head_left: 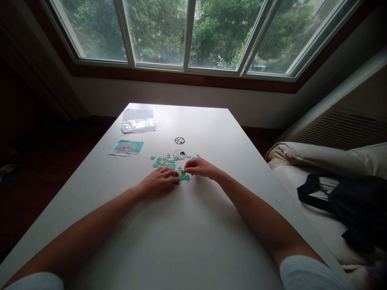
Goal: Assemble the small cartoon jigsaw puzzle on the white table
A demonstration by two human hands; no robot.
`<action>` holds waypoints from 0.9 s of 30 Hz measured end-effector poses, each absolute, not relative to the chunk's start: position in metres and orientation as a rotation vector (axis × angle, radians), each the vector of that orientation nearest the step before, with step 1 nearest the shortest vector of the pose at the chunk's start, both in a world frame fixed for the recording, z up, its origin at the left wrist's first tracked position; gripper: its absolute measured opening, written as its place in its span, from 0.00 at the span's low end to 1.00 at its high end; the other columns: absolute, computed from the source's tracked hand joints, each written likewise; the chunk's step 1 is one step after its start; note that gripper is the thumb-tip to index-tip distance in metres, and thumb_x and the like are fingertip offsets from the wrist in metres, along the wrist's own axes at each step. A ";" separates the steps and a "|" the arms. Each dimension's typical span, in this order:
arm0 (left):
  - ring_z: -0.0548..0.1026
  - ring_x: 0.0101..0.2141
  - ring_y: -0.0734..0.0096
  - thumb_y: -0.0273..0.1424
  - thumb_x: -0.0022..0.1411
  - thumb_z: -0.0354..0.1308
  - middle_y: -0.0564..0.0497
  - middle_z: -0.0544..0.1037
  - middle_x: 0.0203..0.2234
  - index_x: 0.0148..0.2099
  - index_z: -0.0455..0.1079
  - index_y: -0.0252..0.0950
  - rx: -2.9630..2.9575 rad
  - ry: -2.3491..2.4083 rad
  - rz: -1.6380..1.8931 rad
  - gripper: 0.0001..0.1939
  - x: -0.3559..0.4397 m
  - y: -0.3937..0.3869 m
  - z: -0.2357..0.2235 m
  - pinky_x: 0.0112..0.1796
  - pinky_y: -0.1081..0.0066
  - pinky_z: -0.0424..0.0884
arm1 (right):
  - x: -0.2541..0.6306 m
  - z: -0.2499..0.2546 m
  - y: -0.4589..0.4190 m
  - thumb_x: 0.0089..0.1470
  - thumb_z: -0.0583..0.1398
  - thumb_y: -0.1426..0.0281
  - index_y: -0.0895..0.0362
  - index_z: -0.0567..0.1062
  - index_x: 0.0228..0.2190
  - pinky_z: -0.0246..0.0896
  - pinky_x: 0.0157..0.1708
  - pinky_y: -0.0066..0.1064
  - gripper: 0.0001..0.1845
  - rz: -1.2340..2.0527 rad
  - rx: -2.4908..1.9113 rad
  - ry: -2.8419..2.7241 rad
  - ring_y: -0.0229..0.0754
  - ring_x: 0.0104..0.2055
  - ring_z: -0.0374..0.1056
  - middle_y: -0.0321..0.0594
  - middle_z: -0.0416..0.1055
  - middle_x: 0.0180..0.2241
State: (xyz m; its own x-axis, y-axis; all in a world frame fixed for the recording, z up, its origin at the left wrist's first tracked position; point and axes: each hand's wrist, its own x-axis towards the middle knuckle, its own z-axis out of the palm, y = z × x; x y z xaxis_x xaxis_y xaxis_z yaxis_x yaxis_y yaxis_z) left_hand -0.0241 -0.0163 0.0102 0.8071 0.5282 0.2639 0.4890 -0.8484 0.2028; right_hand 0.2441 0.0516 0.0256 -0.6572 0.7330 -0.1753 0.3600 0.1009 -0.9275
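Left hand [157, 181], right hand [200, 167] at puzzle pieces [163, 162], mid-desk [181, 237]. Picture sheet [127, 148] near left edge, shiny plastic packet [138, 121] by far left corner.

The left fingers [169, 173] hide some puzzle pieces [186, 177] (prints too small to tell), and both sleeves [311, 274] are cropped.

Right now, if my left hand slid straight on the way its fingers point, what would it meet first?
Your left hand would probably meet the puzzle pieces just ahead of it, though exact depth is unclear.
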 end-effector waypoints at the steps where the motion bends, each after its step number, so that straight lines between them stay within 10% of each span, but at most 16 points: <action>1: 0.69 0.57 0.56 0.36 0.71 0.53 0.46 0.72 0.58 0.62 0.67 0.46 2.867 0.825 0.474 0.19 -0.025 -0.016 0.009 0.56 0.56 0.66 | 0.246 0.027 0.052 0.50 0.65 0.59 0.60 0.79 0.32 0.56 0.28 0.27 0.15 1.559 -1.080 -2.150 0.35 0.28 0.64 0.35 0.71 0.25; 27: 0.69 0.57 0.56 0.35 0.70 0.55 0.46 0.72 0.58 0.62 0.68 0.47 2.866 0.869 0.507 0.19 -0.024 -0.015 0.005 0.56 0.56 0.67 | 0.249 0.040 0.045 0.49 0.64 0.66 0.57 0.74 0.27 0.45 0.27 0.27 0.07 1.082 -1.153 -2.723 0.35 0.28 0.60 0.32 0.68 0.25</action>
